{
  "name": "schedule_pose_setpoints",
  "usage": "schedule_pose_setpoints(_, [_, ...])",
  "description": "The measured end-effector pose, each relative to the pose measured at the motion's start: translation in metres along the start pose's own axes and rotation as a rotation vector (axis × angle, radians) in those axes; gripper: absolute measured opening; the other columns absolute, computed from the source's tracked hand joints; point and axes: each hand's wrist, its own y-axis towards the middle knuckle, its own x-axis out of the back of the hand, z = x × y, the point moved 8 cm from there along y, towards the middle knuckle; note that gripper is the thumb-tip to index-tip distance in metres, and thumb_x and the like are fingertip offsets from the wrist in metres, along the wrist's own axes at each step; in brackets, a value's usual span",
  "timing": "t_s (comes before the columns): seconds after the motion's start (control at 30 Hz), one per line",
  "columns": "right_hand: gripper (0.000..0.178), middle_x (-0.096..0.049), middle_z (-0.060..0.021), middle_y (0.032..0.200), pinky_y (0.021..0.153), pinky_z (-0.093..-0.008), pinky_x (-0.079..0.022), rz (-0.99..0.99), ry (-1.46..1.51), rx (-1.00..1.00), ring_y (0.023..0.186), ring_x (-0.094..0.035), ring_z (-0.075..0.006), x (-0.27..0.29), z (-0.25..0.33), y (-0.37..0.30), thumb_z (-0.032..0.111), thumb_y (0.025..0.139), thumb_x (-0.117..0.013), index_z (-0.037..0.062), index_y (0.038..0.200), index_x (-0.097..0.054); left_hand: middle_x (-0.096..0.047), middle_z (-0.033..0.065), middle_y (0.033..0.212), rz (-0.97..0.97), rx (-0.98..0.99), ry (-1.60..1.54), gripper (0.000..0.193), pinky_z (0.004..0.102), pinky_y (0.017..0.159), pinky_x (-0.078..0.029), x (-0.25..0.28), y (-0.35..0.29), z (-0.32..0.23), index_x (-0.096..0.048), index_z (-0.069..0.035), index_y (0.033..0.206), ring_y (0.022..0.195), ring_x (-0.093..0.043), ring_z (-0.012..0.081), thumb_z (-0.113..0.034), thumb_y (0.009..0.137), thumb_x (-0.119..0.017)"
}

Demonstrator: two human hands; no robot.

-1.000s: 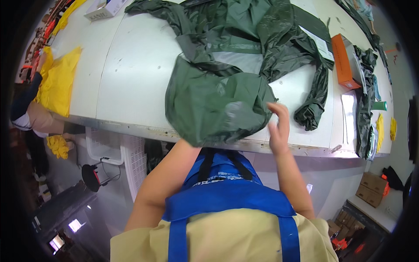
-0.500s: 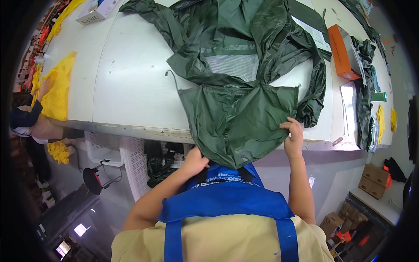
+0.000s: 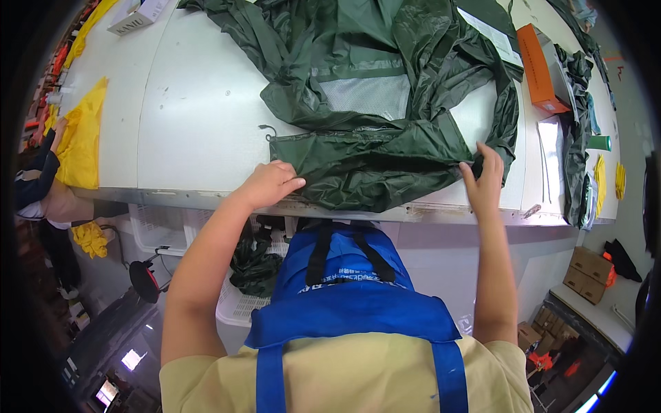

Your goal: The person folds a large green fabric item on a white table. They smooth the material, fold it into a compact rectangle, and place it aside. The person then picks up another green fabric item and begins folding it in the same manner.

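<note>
A dark green raincoat (image 3: 365, 41) lies spread on the white table, a pale mesh lining (image 3: 368, 96) showing in its middle. Its hood (image 3: 365, 196) is folded over near the table's front edge, with creased layers. My left hand (image 3: 270, 184) is closed on the hood's left edge, thumb and fingers together. At the hood's right corner my right hand (image 3: 484, 180) pinches the fabric between thumb and finger. A short drawcord (image 3: 268, 131) sticks out from the hood's left corner. The fingertips are partly hidden by the fabric.
An orange box (image 3: 540, 72) and papers (image 3: 492, 38) lie at the right, beside more dark green garments (image 3: 577, 138). A white box (image 3: 136, 15) stands far left. Another person handles yellow fabric (image 3: 82, 138) there. White baskets (image 3: 160, 227) and a dark bundle (image 3: 255, 265) sit below the table.
The hood's hanging lower part has been lifted and folded up onto the table. My left hand has moved up and left to the hood's edge; my right hand has moved slightly up and right.
</note>
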Motion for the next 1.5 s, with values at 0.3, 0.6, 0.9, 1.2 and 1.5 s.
schedule_pose_setpoints(0.3, [0.037,-0.061,-0.0083,0.094,0.093,-0.0427,-0.037,0.618,0.327,0.203,0.100,-0.056,-0.0269,-0.073,0.130,-0.048,0.018,0.070,-0.073,0.0081,0.104,-0.061,-0.055,0.0131,0.077,-0.084,-0.027,-0.079,0.035,0.0394,0.073,-0.043,0.014,0.008,-0.008,-0.057,0.002,0.069,0.081,-0.052,0.0302,-0.026,0.091,-0.058])
schedule_pose_setpoints(0.6, [0.034,-0.063,-0.0140,0.099,0.084,-0.0391,-0.048,1.027,0.548,0.173,0.096,-0.061,-0.0329,-0.110,0.132,-0.125,0.026,0.083,-0.067,0.0049,0.108,-0.061,-0.055,0.0071,0.084,-0.342,0.085,0.444,0.012,0.0406,0.077,-0.043,0.031,0.006,0.005,-0.061,-0.006,0.073,0.091,-0.053,0.0295,-0.015,0.073,-0.069])
schedule_pose_setpoints(0.9, [0.039,-0.060,-0.0168,0.113,0.091,-0.0437,-0.041,-0.042,-0.052,0.031,0.109,-0.053,-0.0360,-0.061,0.037,0.021,0.023,0.082,-0.068,0.0046,0.114,-0.056,-0.054,0.0133,0.120,-0.520,-0.302,0.124,0.045,0.0446,0.098,-0.039,-0.014,0.061,-0.110,-0.054,-0.006,0.119,0.113,-0.050,0.0336,-0.020,0.079,-0.068])
schedule_pose_setpoints(1.2, [0.032,-0.064,-0.0168,0.093,0.077,-0.0441,-0.047,0.528,-0.088,-0.188,0.088,-0.060,-0.0356,-0.105,-0.016,0.003,0.020,0.080,-0.070,0.0084,0.107,-0.057,-0.031,0.0140,0.148,-0.157,-0.195,0.405,0.063,0.0533,0.112,-0.017,-0.068,0.079,-0.084,-0.040,-0.036,0.141,0.136,-0.028,0.0356,-0.054,0.083,-0.058])
schedule_pose_setpoints(1.5, [0.060,-0.049,-0.0112,0.132,0.109,-0.0489,-0.028,0.536,0.328,0.322,0.129,-0.042,-0.0285,-0.103,0.160,-0.091,0.023,0.070,-0.075,0.0123,0.125,-0.054,-0.031,0.0100,0.149,-0.262,-0.215,0.414,0.055,0.0503,0.111,-0.022,-0.070,0.080,-0.076,-0.045,-0.032,0.138,0.138,-0.026,0.0339,-0.038,0.086,-0.060])
